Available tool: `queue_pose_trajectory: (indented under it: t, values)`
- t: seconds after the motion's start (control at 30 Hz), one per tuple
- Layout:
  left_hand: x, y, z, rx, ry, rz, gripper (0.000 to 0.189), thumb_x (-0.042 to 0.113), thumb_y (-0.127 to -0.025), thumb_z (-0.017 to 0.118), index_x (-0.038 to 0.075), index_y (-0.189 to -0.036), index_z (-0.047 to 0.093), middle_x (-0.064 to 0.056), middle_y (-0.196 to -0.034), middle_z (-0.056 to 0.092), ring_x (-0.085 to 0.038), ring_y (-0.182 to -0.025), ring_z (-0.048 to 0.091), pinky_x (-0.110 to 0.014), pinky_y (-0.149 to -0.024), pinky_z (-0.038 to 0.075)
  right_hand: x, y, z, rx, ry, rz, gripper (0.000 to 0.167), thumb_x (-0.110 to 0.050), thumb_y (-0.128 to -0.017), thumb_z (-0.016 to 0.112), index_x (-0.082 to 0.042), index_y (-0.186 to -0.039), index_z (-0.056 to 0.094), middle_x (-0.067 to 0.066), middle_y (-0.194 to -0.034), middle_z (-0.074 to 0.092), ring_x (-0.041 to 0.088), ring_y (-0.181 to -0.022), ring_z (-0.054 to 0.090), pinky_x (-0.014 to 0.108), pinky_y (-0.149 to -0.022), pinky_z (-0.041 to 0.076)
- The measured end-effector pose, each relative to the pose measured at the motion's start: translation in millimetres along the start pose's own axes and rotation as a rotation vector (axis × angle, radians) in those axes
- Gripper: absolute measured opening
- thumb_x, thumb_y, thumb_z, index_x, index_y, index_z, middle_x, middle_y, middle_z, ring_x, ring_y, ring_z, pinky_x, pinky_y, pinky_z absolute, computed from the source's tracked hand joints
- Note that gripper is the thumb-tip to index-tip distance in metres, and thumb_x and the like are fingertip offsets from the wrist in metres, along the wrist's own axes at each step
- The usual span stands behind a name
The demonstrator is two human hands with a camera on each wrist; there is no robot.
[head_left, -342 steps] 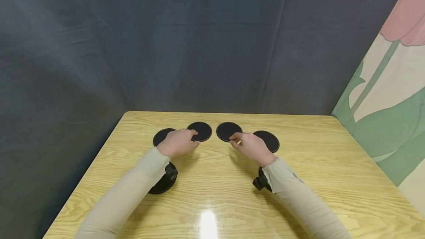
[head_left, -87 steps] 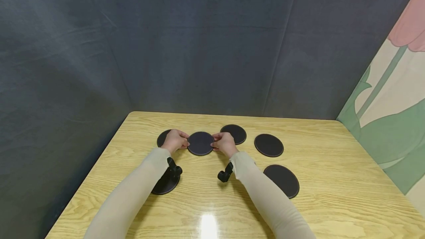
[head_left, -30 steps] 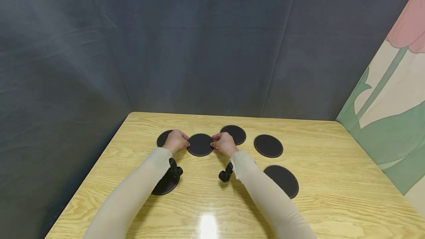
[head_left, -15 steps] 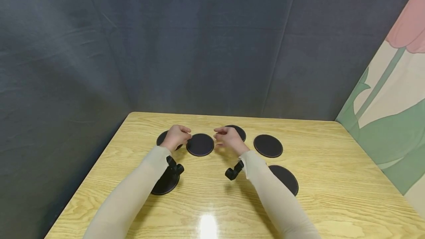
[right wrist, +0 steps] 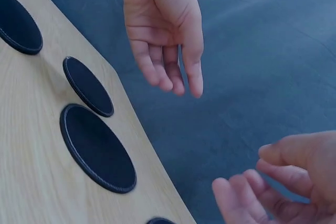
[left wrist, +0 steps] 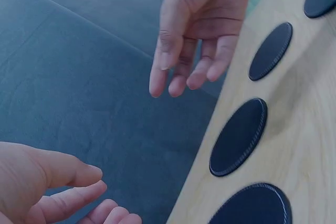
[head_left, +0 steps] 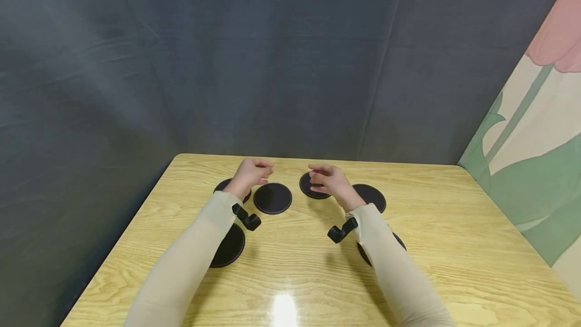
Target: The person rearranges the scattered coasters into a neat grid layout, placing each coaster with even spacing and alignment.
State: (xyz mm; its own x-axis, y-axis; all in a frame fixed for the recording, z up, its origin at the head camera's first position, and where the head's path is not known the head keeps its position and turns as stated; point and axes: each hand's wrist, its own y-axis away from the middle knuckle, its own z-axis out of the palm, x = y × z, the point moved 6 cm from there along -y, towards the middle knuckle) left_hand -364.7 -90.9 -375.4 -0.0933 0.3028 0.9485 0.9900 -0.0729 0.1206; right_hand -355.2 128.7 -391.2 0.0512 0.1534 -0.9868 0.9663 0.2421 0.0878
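My left hand (head_left: 251, 173) hovers above the table near the back left, fingers relaxed and holding nothing. Partly under it lies a black round coaster (head_left: 222, 185) with a stitched rim. A second coaster (head_left: 273, 199) lies flat between the hands, slightly closer to me than its neighbours and touched by neither. My right hand (head_left: 330, 181) is raised over a third coaster (head_left: 305, 186), its fingers loosely bent around nothing. Each hand faces the other across a gap, as the left wrist view shows with the right hand (left wrist: 205, 30).
Another coaster (head_left: 373, 198) lies behind the right wrist. One more coaster (head_left: 365, 255) is mostly hidden by the right sleeve. At front left is a coaster (head_left: 229, 247), partly covered by the left sleeve. A dark curtain (head_left: 281, 64) hangs behind the wooden table (head_left: 290, 261).
Over the longer span, the second coaster from the left came toward me, held between both hands. Within the last second both hands let go, rose and moved apart; the coaster stayed put.
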Motion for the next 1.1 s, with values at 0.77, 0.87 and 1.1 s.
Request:
queue_pose_trajectory:
  t: [0.77, 0.87, 1.1]
  values:
    - [-10.2, -31.0, 54.0, -0.098, 0.099, -0.027, 0.031, 0.003, -0.092, 0.058, -0.004, -0.122, 0.060, -0.022, -0.125, 0.060, -0.041, -0.118, 0.055, -0.047, -0.099, 0.051, 30, -9.1, -52, 0.128, 0.003, -0.013, 0.043, -0.012, -0.103, 0.046, 0.001, -0.143, 0.042, 0.026, -0.140, 0.042, 0.043, -0.125, 0.045, 0.054, -0.105, 0.044]
    - [-13.4, -32.9, 58.8, -0.085, 0.093, -0.044, 0.032, 0.001, -0.091, 0.058, -0.005, -0.123, 0.059, -0.021, -0.123, 0.060, -0.039, -0.116, 0.056, -0.045, -0.098, 0.051, 39, -11.7, -57, 0.149, 0.033, 0.012, 0.043, -0.012, -0.103, 0.045, 0.001, -0.144, 0.042, 0.027, -0.141, 0.041, 0.042, -0.128, 0.043, 0.053, -0.105, 0.044]
    - [-18.3, -36.3, 72.9, -0.090, 0.100, -0.076, 0.039, -0.001, -0.090, 0.058, -0.008, -0.128, 0.056, -0.022, -0.126, 0.057, -0.035, -0.112, 0.058, -0.045, -0.097, 0.052, 53, -19.6, -64, 0.162, 0.138, 0.066, 0.044, -0.012, -0.102, 0.045, 0.002, -0.144, 0.041, 0.027, -0.138, 0.045, 0.039, -0.122, 0.050, 0.049, -0.098, 0.051]
